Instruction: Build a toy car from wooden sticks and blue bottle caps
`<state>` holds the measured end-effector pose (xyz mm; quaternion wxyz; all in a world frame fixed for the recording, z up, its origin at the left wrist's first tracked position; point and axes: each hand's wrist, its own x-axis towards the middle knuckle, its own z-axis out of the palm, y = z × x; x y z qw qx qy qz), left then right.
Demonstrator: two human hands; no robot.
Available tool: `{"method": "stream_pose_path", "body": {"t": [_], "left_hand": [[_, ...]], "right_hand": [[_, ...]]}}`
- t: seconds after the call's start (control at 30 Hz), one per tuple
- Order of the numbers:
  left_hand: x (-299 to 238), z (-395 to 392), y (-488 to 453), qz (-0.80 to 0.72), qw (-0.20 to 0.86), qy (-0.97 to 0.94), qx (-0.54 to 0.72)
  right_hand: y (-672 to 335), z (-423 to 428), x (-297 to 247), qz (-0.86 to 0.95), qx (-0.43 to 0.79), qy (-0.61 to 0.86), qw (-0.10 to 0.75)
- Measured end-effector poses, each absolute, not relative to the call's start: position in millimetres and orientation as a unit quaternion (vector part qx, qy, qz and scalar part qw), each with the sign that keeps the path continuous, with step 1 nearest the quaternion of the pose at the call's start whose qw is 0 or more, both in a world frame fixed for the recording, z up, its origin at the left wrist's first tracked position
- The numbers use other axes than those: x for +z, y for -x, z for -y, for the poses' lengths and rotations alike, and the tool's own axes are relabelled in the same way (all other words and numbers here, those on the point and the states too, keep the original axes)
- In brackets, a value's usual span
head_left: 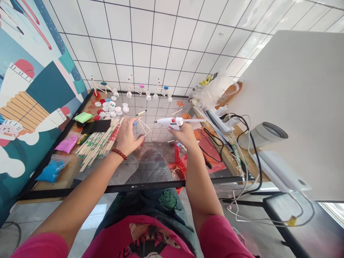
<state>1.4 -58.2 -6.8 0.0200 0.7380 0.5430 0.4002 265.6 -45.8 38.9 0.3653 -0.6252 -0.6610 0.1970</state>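
My right hand (186, 134) is wrapped round a white hot glue gun (169, 121), its nozzle pointing left and a clear glue stick (192, 120) poking out of the back. Just left of the nozzle lies a small frame of thin sticks (145, 127) with a blue blob (134, 123) at one end. My left hand (127, 136) is beside that frame, thumb and fingers apart, with nothing visibly held. A short dark-tipped stick (141, 113) lies beyond its fingertips. Whether the left fingers touch the frame is unclear.
Three small stick bicycles (162, 91) with cap wheels line the tiled wall. Loose bottle caps (110, 107), wrapped chopsticks (98, 145) and bags of coloured clay (52, 168) lie left. On the right are cables (215, 143), a red sheet (212, 154) and a red basket (180, 172).
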Motion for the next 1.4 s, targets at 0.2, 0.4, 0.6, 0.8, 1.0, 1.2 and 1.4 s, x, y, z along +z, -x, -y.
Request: {"method": "stream_pose_path", "body": {"t": [0.2, 0.4, 0.6, 0.8, 1.0, 1.2, 1.4], "left_hand": [[15, 78, -26, -0.653, -0.016, -0.725, 0.218], [13, 78, -30, -0.620, 0.038, -0.751, 0.225], [9, 70, -38, -0.614, 0.092, -0.741, 0.255], [10, 64, -42, -0.633, 0.128, -0.716, 0.263], [10, 61, -45, -0.644, 0.135, -0.696, 0.288], [11, 62, -48, -0.650, 0.120, -0.696, 0.280], [11, 62, -50, -0.648, 0.094, -0.708, 0.265]], "right_hand": [[-264, 49, 42, 0.659, 0.201, 0.625, 0.368], [-265, 47, 39, 0.666, 0.199, 0.618, 0.367], [-266, 47, 37, 0.668, 0.208, 0.611, 0.371], [-265, 48, 39, 0.667, 0.213, 0.610, 0.372], [-266, 47, 37, 0.671, 0.215, 0.610, 0.363], [-271, 49, 37, 0.674, 0.225, 0.596, 0.374], [-273, 53, 40, 0.687, 0.244, 0.581, 0.362]]}}
